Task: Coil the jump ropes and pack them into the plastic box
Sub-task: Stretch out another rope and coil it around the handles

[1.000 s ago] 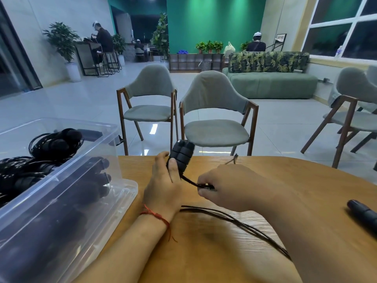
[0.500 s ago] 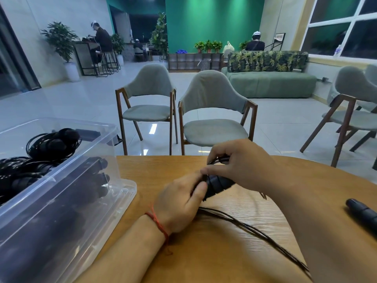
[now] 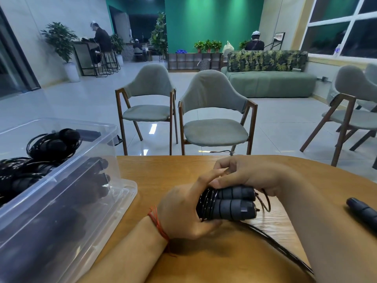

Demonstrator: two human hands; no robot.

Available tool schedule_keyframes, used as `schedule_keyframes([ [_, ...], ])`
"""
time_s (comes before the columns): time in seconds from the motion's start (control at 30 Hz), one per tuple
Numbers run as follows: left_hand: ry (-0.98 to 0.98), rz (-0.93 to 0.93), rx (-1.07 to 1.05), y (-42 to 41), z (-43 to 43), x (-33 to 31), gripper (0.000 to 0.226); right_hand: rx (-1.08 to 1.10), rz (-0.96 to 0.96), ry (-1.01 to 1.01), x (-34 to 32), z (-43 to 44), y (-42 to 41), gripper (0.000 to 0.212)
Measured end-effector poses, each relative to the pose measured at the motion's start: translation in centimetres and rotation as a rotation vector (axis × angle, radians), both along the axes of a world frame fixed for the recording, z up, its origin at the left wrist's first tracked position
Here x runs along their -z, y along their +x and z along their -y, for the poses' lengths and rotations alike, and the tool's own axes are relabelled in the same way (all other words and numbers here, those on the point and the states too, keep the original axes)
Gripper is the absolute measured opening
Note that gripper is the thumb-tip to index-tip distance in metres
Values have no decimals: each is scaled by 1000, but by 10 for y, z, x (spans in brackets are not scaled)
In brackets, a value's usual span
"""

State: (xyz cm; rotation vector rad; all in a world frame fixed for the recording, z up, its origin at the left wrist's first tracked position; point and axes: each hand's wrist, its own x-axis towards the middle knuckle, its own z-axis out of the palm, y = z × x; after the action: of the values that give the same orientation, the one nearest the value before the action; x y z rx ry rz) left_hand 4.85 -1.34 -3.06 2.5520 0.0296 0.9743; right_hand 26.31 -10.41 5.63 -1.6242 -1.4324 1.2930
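Left hand (image 3: 183, 211) clenches two ribbed, matte, cylindrical handles (image 3: 234, 203) held side by side; right hand (image 3: 251, 174) curls over them from above, and a thin glossy black cord (image 3: 275, 242) trails from beneath the grip.

A wooden table (image 3: 183, 170) fills the near side. At 12 o'clock a grey chair (image 3: 150, 92) stands just beside a second grey chair (image 3: 212, 94). A green sofa (image 3: 271, 82) is at 1 o'clock, a third chair (image 3: 355, 84) at 3 o'clock. At 10 o'clock a potted plant (image 3: 60, 40) stands near a seated person (image 3: 101, 40).
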Motion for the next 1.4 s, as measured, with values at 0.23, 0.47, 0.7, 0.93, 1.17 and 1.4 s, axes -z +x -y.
schedule_keyframes([
  [0.23, -154, 125, 42, 1, -1, 4, 83, 7, -170, 16, 22, -9, 7, 36],
  [0.47, -596, 286, -140, 6, 3, 2, 44, 103, 3, 185, 23, -10, -8, 16],
  [0.7, -1017, 488, -305, 4, -13, -4, 41, 23, 287, 251, 17, -12, -31, 24],
  [0.93, -1005, 494, -465, 9, -22, -1, 38, 51, 391, 160, 4, -7, -39, 21],
  [1.17, -728, 402, -684, 10, -29, 4, 53, 16, 338, 119, -6, -3, -38, 24],
  [1.4, -544, 217, -707, 9, -35, 10, 59, 130, 401, 179, -11, 0, -35, 44],
])
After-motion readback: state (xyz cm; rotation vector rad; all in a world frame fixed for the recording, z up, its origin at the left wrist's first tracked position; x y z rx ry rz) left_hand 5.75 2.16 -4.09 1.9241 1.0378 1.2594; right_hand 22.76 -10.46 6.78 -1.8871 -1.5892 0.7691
